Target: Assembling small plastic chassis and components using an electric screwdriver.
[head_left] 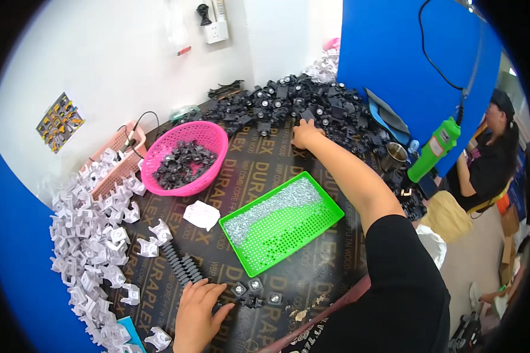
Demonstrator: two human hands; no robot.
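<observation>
My right arm stretches far across the table to a large heap of black plastic parts (277,97), many showing a round silvery spot. At the heap's near edge my right hand (306,135) has its fingers closed on one black part (307,115). Down at the lower middle, my left hand (199,309) rests with fingers spread over the near end of two rows of dark grey ribbed pieces (182,263). Just right of that hand lie several black square parts (255,285) with silvery centres. My left palm hides whatever is beneath it.
A green perforated tray (288,259) holds small silvery pieces. Behind it stands a pink basket (217,167) of small black parts. White plastic parts (91,247) pile up along the left. A metal cup (394,156) and a hanging green tool (434,150) are right. Another person (483,159) sits beyond the blue partition.
</observation>
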